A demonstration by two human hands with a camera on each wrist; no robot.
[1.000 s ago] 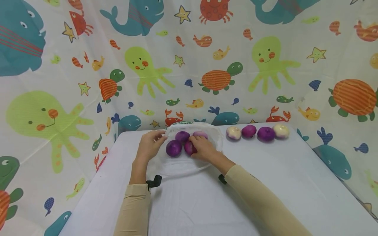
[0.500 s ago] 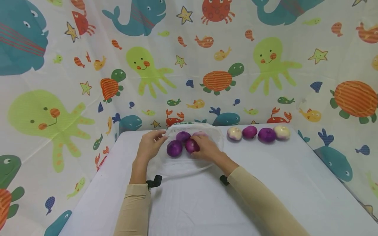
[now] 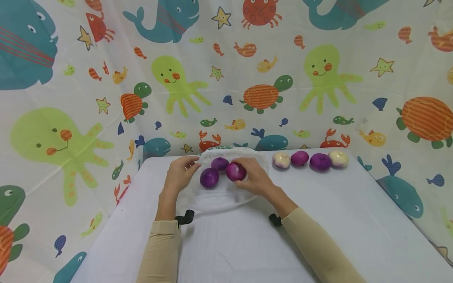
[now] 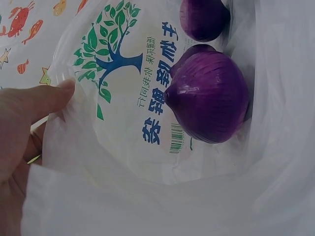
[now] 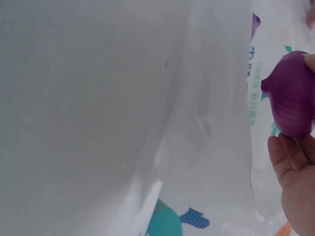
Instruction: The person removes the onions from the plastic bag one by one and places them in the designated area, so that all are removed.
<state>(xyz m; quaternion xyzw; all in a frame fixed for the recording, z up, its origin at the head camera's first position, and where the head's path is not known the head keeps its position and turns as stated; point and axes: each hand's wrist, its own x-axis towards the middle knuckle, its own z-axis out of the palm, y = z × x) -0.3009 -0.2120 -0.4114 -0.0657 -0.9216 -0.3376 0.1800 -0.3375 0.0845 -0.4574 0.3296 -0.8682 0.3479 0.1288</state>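
Observation:
A translucent white plastic bag [image 3: 212, 202] lies with its mouth spread on the table, printed with a green tree and blue characters inside. My left hand [image 3: 178, 173] pinches its left rim, thumb [image 4: 61, 96] inside and fingers behind the plastic. My right hand [image 3: 255, 177] grips a glossy reddish-purple onion [image 3: 236, 172] over the bag's right half; the right wrist view shows this onion [image 5: 293, 96] between thumb and fingertips. Two darker purple onions, one nearer [image 3: 209, 178] and one farther [image 3: 220, 164], rest inside the bag. What lies behind my right hand is hidden.
Right of the bag, at the table's back, stand a pale purple-tinged round vegetable [image 3: 281, 160], a magenta onion [image 3: 299, 158], a dark purple onion [image 3: 320, 162] and another pale one [image 3: 338, 158]. A sea-animal patterned curtain [image 3: 226, 90] hangs behind the white table [image 3: 226, 251].
My right hand has lifted the reddish-purple onion and shifted it slightly right. The pinkish onion behind it has become hidden. My left hand stays at the bag's rim.

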